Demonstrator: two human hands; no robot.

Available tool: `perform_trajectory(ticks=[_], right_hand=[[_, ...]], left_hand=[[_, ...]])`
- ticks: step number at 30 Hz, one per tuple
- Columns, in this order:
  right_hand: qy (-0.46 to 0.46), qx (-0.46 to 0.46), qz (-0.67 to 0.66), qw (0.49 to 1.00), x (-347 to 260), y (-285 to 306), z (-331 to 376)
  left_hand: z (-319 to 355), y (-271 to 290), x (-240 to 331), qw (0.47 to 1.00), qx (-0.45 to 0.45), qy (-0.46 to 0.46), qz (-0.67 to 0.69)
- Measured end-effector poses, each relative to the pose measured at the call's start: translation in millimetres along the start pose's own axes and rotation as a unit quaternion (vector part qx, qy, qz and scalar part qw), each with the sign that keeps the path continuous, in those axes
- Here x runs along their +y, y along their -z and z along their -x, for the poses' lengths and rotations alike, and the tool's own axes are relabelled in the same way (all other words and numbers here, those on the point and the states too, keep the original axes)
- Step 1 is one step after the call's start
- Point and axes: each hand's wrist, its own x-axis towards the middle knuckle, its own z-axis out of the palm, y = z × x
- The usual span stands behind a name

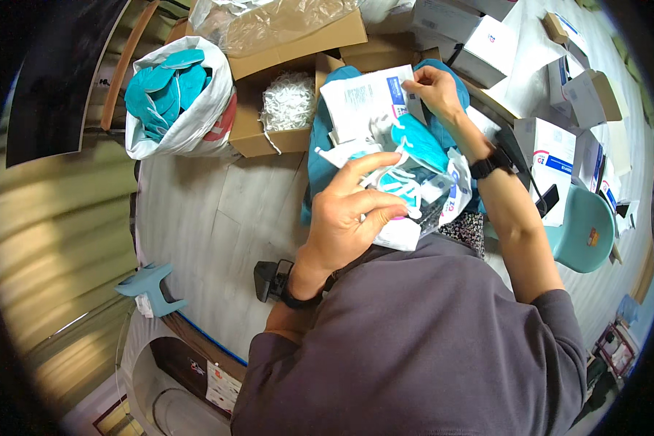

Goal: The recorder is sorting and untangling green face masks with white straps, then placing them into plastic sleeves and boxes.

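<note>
In front of my lap, my left hand [345, 218] is curved round the edge of a teal face mask [401, 187] with white straps. Its thumb and a finger close on the mask's edge, while the index finger stands apart above. Farther up, my right hand [439, 91] grips the right edge of a white cardboard box [360, 98] with a blue band; its fingertips are partly hidden. Between the hands lies another teal face mask [421, 142] with white straps. Clear and white plastic packaging [454, 189] lies beside the masks, under my right forearm.
A white sack [149, 145] full of teal mask pieces stands at the far left. Next to it, a cardboard carton [251, 138] holds a heap of white straps [289, 102]. White boxes [548, 156] stand at the right, near a teal chair [581, 229]. A light-blue stool [151, 289] is at the left.
</note>
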Motion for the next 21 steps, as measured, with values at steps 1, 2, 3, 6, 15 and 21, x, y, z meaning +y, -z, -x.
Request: perform_trajectory(ticks=[1, 2, 3, 6, 15, 21], right_hand=[[0.016, 0.004, -0.041, 0.999, -3, 4, 6], [0.031, -0.002, -0.084, 0.996, -17, 3, 13], [0.047, -0.009, -0.129, 0.990, -32, 3, 22], [0.114, -0.011, -0.112, 0.987, -58, 15, 45], [0.386, -0.077, 0.060, 0.917, -119, 40, 108], [0.275, -0.003, 0.051, 0.960, -107, 24, 120]], left_hand=[[1, 0, 0, 1.000, 0.015, 0.012, -0.007], [3, -1, -4, 0.999, 0.029, 0.020, -0.013], [6, -1, -11, 0.999, 0.042, 0.027, -0.020], [0, -9, -24, 0.996, 0.078, 0.008, -0.030], [-51, -24, -45, 0.976, 0.086, -0.048, -0.193], [-55, -37, -49, 0.954, 0.045, -0.123, -0.270]])
